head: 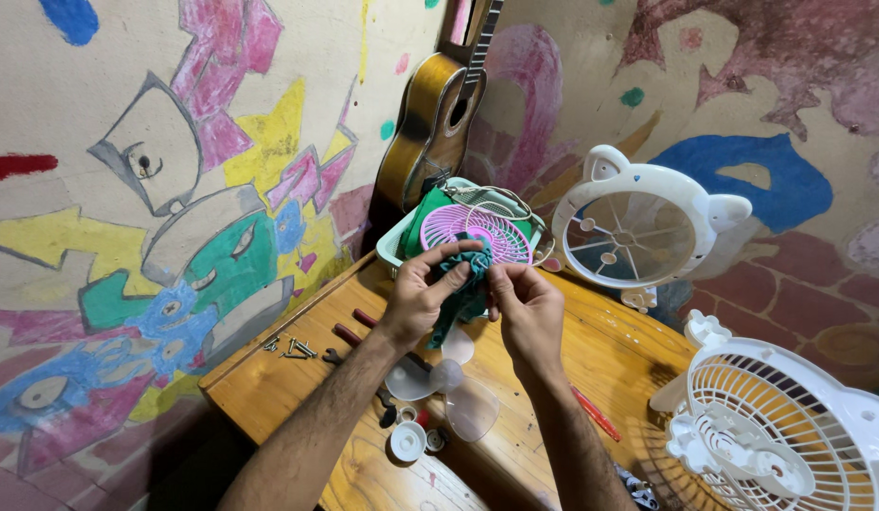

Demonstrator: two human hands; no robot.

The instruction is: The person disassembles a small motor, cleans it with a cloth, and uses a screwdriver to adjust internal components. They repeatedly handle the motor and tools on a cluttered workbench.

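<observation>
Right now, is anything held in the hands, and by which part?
Yes: a crumpled teal cloth. The left hand grips its upper left edge; the right hand pinches its right side with the fingertips.

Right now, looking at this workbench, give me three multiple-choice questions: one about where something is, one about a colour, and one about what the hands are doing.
1. Where does the guitar stand?
A. Flat on the table
B. Leaning against the painted wall behind the table
C. On the floor under the table

2. What colour is the round fan grille in the tray?
A. Pink
B. Black
C. Orange

3. What are the hands doing?
A. Both resting flat on the table
B. One holding a screwdriver
C. Both gripping a teal cloth

Answers:
1. B, the guitar's body stands upright against the wall at the table's far edge.
2. A, the grille behind the hands is pink.
3. C, the left hand and right hand both pinch the teal cloth above the wooden table.
</observation>
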